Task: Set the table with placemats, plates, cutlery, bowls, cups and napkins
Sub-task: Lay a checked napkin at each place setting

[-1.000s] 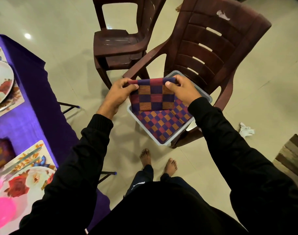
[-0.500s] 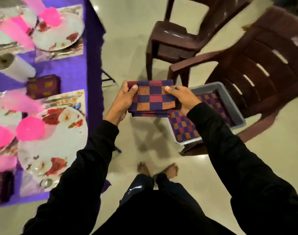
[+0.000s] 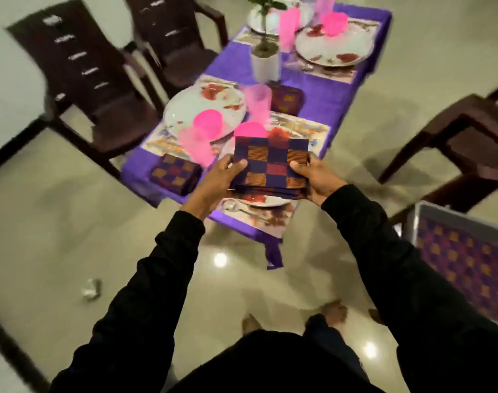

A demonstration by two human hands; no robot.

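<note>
Both grips, left hand (image 3: 223, 177) and right hand (image 3: 315, 178), now clamp napkin stack (image 3: 270, 165) over table (image 3: 321, 100).

Napkin stack (image 3: 270, 165) checked navy, maroon and orange; bench (image 3: 321, 97) covered in purple; cups (image 3: 257, 102) pink.

Home dining room: laid table (image 3: 321, 106), chairs (image 3: 80, 80)

We are looking for words, numbers and signs, and we are not finding any that we can read. We are seeing small white marks on the back of a brown chair (image 3: 72, 56), but they are too blurry to tell.
</note>
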